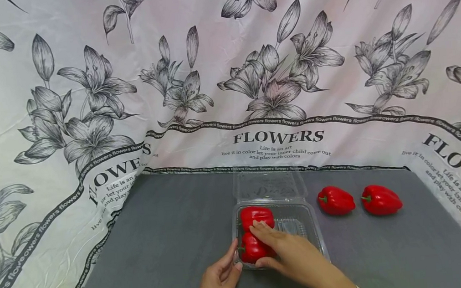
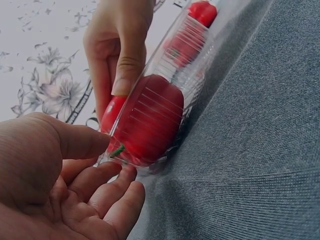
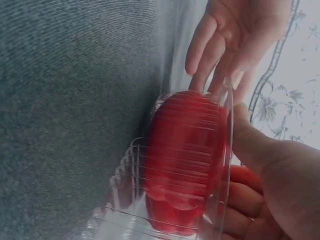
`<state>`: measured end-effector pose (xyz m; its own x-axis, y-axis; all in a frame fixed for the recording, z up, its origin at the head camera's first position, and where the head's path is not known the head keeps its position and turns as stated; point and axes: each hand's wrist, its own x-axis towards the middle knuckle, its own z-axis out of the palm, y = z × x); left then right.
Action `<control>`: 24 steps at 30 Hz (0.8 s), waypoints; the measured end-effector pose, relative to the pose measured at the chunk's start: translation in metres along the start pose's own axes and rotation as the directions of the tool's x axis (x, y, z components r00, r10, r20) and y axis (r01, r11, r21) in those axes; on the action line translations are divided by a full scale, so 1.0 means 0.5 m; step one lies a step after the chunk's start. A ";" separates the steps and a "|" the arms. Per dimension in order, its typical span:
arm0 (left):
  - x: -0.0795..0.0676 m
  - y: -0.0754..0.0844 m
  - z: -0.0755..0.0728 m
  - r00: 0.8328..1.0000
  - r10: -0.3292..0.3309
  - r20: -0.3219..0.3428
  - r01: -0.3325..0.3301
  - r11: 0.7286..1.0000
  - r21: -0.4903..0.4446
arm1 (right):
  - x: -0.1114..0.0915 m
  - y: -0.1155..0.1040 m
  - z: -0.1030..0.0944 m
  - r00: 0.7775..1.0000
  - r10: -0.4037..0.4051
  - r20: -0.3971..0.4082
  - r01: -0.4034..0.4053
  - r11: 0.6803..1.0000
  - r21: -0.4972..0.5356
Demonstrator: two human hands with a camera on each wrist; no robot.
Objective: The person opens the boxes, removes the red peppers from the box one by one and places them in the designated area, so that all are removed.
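A clear plastic clamshell container (image 1: 297, 226) stands open on the table. Two red bell peppers lie along its left side, a far one (image 1: 257, 215) and a near one (image 1: 251, 248) with its green stem pointing left. My right hand (image 1: 300, 257) grips the near pepper, its fingers over the top and its thumb at the near side. At the near left corner, my left hand (image 1: 219, 280) pinches the container's rim, thumb at the edge and fingers outside the wall, as the left wrist view shows. Through the ribbed wall, the near pepper (image 2: 152, 117) shows beside the left fingertips.
Right of the container, two more red bell peppers, one nearer (image 1: 336, 200) and one farther right (image 1: 381, 200), lie on the grey cloth-covered table (image 1: 161, 241). The container's raised lid (image 1: 269, 186) leans back toward a flower-printed curtain (image 1: 190, 150) behind the table.
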<state>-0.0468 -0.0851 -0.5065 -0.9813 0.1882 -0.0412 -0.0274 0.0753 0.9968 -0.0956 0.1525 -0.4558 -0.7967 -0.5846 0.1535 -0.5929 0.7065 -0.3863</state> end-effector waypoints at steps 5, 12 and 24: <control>0.000 -0.003 0.001 1.000 -0.013 -0.002 0.013 1.000 0.000 | 0.004 -0.005 -0.003 1.000 0.007 0.012 -0.007 1.000 0.011; 0.002 -0.005 0.000 1.000 0.006 0.001 -0.006 1.000 0.003 | 0.009 -0.005 -0.002 1.000 0.001 -0.003 -0.001 1.000 0.008; 0.003 -0.007 -0.001 1.000 0.003 0.007 -0.003 1.000 -0.002 | 0.019 -0.004 0.000 0.999 -0.009 -0.031 0.007 0.999 -0.042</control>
<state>-0.0481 -0.0855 -0.5098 -0.9800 0.1951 -0.0387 -0.0249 0.0726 0.9971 -0.1018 0.1456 -0.4536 -0.7948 -0.5780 0.1850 -0.6031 0.7184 -0.3466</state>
